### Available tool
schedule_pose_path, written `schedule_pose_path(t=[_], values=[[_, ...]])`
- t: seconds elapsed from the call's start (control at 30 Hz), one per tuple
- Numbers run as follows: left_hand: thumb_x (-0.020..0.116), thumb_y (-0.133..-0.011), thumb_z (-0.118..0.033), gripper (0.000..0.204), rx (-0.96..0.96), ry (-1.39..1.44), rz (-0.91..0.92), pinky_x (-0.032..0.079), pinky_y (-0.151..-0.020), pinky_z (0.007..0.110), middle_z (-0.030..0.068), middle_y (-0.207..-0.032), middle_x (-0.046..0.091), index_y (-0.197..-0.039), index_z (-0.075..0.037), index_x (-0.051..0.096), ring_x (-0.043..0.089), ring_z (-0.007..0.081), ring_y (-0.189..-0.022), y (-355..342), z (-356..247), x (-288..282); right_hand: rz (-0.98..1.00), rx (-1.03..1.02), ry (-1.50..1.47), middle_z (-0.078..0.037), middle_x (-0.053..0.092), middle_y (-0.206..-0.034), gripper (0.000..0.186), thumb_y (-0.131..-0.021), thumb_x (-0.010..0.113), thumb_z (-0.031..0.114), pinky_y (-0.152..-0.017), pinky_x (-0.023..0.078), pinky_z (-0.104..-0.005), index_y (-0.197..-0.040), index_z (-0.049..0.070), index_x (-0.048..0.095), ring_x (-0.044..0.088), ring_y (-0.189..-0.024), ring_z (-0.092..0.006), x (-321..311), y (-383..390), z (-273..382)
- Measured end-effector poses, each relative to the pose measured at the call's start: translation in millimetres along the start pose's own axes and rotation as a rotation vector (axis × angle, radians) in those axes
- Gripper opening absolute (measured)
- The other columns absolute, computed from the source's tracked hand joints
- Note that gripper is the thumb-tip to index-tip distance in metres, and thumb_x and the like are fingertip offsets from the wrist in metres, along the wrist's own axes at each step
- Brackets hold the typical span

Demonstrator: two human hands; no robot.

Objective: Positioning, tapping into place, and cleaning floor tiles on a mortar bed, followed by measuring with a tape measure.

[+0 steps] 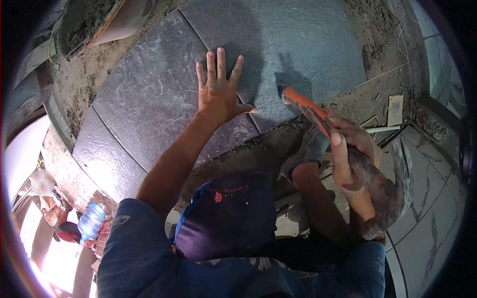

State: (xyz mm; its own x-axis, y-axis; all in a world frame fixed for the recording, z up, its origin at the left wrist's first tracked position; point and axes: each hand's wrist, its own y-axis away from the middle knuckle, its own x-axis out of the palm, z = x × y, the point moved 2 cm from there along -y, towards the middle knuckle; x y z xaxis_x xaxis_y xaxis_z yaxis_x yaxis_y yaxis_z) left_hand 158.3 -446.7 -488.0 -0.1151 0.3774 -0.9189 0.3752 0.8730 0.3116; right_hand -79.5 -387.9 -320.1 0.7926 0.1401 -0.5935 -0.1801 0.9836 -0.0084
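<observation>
An orange tool [305, 104] is being clasped in the right grip [355, 149], the fingers being wrapped closely round its grey-smeared tubular body, and its rounded end is being held over the near edge of the right-hand tile [313, 44]. The left grip [218, 97] is being pressed palm down, wide and flat with fingers splayed, across the straight joint between that tile and the middle tile [149, 89]. Rough, slate-like grey surfaces are being shown by both, and a third tile [109, 154] is being lit to a pale sheen. The slabs are being bordered by crumbly brown mortar [82, 97], above which wet grey mix is being held in a curved basin [84, 30]. At the right, glossy white tiles [427, 213] are being crossed by dark veining; at the lower left, a ribbed, translucent blue jug [92, 221] is being struck by bright light.
</observation>
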Motion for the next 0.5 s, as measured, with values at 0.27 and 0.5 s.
schedule_pose_path(t=[0.27,0.5], values=[[0.075,-0.053,-0.076,0.129,-0.014,-0.027,-0.013,0.012,-0.114,0.065,0.0279,-0.157,0.008,-0.154,-0.016,0.021,0.009,0.047,-0.145,3,3,-8,-0.02,0.034,-0.089,-0.022,0.068,-0.106,0.02,-0.095,0.059,0.014,-0.089,0.05,-0.0392,-0.099,-0.006,0.063,0.067,-0.099,-0.0292,-2,-13,9],[0.072,-0.054,-0.078,0.128,0.004,0.001,0.062,0.01,-0.114,0.065,0.0262,-0.158,0.004,-0.154,-0.019,0.019,0.005,0.0456,-0.146,1,2,-8,-0.229,-0.032,0.091,-0.019,0.069,-0.103,0.027,-0.099,0.053,0.017,-0.085,0.051,-0.035,-0.107,-0.006,0.065,0.066,-0.094,-0.0241,-25,-34,-8]])
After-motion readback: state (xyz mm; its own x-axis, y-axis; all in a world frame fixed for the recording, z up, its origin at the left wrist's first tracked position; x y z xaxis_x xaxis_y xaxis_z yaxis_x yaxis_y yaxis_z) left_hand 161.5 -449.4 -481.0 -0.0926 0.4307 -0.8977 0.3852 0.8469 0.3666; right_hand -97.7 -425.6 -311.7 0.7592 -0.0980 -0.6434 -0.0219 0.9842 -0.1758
